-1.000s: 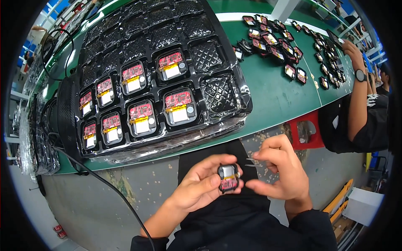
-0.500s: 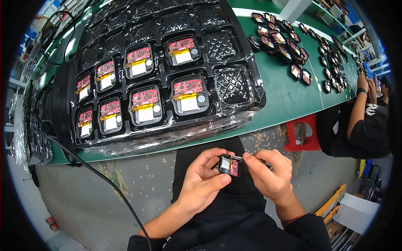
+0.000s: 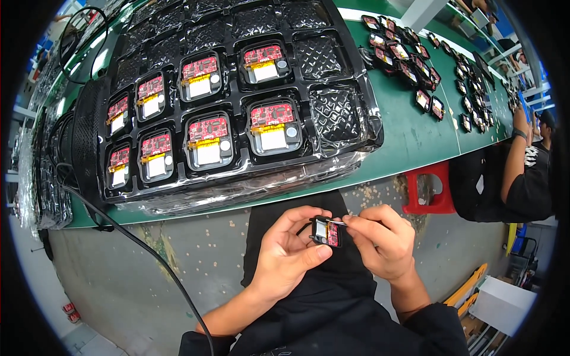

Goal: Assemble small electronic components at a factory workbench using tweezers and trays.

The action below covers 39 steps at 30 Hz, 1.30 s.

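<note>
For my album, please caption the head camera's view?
The left hand holds a small open gadget, the right hand a thin metal tool at its edge, near a black tray.

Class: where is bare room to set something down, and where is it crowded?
Bare green tabletop lies between the black tray, the heap of small devices and its own front edge. The tray's right-side pockets hold no device. Crowded: the heap, the tray's eight devices, and between the left hand and right hand.

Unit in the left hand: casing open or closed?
Open. The unit in the left hand shows its red circuit board and white block, with no visible cover over them.
</note>
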Each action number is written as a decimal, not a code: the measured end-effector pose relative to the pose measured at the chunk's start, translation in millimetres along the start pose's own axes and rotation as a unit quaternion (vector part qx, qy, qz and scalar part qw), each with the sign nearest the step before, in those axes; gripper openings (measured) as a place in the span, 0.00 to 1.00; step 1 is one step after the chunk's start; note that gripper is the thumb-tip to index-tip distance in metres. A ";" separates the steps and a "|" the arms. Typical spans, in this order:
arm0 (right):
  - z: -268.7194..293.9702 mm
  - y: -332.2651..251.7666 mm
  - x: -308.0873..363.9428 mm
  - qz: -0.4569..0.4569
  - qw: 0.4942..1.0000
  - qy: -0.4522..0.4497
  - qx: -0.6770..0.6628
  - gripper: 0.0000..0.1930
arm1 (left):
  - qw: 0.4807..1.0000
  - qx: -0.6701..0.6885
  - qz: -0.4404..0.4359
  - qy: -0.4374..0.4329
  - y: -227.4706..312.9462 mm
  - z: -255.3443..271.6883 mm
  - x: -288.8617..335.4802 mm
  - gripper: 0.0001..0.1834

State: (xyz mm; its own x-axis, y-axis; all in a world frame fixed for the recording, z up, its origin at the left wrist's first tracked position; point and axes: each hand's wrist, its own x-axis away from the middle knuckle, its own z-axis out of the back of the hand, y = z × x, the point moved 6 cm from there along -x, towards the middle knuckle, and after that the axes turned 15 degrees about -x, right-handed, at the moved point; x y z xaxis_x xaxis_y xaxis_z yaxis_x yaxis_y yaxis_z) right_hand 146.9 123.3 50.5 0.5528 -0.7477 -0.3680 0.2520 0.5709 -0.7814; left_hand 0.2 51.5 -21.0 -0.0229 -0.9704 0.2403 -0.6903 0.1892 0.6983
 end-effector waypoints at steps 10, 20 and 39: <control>3.3 -0.6 -0.1 -0.005 1.000 -0.009 0.008 0.15 | 0.998 -0.062 -0.029 -0.010 3.7 1.7 -1.0 0.30; -0.9 3.3 1.5 -0.010 1.000 0.001 -0.002 0.14 | 0.997 -0.067 -0.036 -0.005 2.6 -2.3 -1.8 0.30; 16.7 -45.4 -20.1 -0.017 0.992 -0.027 -0.118 0.25 | 0.696 -0.532 -0.469 0.117 61.1 -48.7 17.8 0.26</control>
State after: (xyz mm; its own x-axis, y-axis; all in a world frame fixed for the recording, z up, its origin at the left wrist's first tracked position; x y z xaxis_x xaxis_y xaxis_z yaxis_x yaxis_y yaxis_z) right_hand 137.6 118.1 101.7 0.5910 -0.7422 -0.3159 0.0821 0.4449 -0.8918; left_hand -7.1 53.1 58.8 0.2812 -0.7150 -0.6401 0.6057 -0.3852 0.6963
